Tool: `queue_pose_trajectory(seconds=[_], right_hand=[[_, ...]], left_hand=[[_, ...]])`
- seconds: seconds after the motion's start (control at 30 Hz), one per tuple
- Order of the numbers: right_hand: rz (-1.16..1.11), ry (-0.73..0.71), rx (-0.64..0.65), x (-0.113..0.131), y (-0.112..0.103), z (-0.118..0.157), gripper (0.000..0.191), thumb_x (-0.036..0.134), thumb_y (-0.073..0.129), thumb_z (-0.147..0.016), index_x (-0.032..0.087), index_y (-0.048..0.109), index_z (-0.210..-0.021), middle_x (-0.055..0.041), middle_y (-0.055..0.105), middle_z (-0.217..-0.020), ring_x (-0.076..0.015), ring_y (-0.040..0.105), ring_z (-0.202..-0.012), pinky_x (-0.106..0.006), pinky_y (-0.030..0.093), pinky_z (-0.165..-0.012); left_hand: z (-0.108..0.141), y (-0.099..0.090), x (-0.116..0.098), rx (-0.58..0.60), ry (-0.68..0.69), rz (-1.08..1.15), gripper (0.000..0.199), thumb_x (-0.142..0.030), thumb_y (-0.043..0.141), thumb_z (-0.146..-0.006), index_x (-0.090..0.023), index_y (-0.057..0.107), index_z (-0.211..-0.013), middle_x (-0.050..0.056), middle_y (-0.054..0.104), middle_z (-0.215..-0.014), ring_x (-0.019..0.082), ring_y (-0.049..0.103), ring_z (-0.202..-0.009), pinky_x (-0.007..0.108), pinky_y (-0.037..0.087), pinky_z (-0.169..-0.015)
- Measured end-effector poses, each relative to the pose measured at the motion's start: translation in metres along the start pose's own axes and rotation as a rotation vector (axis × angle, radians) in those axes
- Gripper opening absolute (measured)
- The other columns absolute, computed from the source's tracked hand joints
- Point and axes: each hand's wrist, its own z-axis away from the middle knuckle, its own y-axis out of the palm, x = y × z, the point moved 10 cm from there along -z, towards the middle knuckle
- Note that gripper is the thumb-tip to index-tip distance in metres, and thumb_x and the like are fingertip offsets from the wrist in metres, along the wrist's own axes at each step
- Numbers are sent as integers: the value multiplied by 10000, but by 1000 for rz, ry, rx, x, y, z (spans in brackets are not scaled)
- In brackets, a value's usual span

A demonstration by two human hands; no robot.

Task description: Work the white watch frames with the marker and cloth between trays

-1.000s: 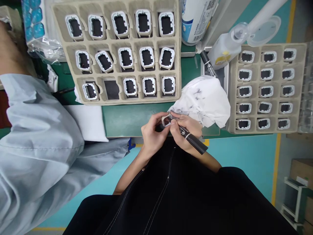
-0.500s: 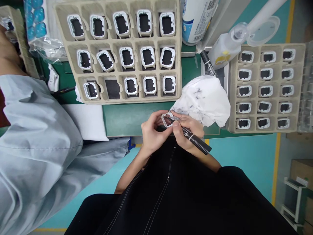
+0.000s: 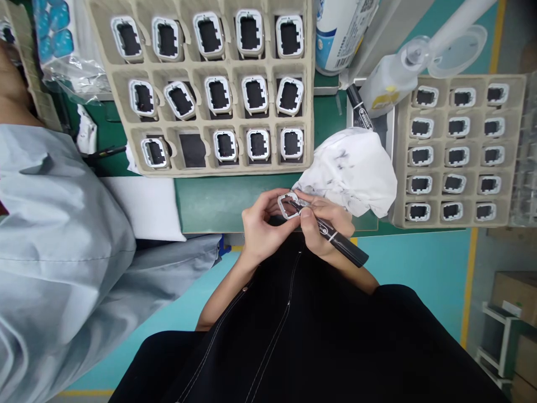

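My left hand (image 3: 265,224) pinches a small white square frame (image 3: 282,208) by its left side, close to my body at the table's front edge. Wrapped round a black marker (image 3: 346,247), my right hand (image 3: 325,224) holds its tip at the inner edge of that frame. The marker's thick end points down and to the right. Behind my hands, a large moulded tray (image 3: 251,168) holds several similar frames in its compartments; one front-row compartment (image 3: 193,150) has no frame in it. A crumpled white cloth (image 3: 352,168) with dark smudges lies just beyond my right hand.
At the right is a second tray (image 3: 440,224) of frames. Beyond the cloth stand a pump bottle (image 3: 388,81), a white-and-blue container (image 3: 339,33) and another marker (image 3: 359,109). A person in a light blue sleeve (image 3: 62,224) works at the left beside a white pad (image 3: 146,207).
The marker and my right hand have shifted slightly right and down. My left hand keeps its hold on the frame. The view has moved a little.
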Motion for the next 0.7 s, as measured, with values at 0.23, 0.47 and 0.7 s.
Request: queue_pose_trajectory(seconds=[0.23, 0.47, 0.7], right_hand=[[-51, 22, 11, -2, 0, 2, 182, 252, 720, -1146, 309, 630, -1000, 104, 669, -665, -193, 787, -569, -546, 880, -876], [27, 19, 25, -4, 1, 4, 192, 278, 721, -1144, 329, 605, -1000, 96, 683, -688, -196, 764, -555, -537, 879, -865], [51, 24, 51, -2, 1, 2, 177, 223, 756, -1119, 313, 635, -1025, 62, 743, -739, -265, 927, -790, -491, 870, -834]], left_hand=[[1, 0, 1, 4, 2, -42, 528, -371, 1102, -875, -233, 845, -1316, 63, 950, -1117, 219, 937, -943, 310, 791, -888], [-1, 0, -1, 2, 18, -64, 540, -441, 1111, -878, -236, 840, -1298, 57, 944, -1109, 212, 930, -939, 325, 796, -914], [-1, 1, -5, 8, 44, -89, 509, -437, 1109, -912, -236, 841, -1295, 41, 941, -1089, 183, 917, -913, 297, 783, -903]])
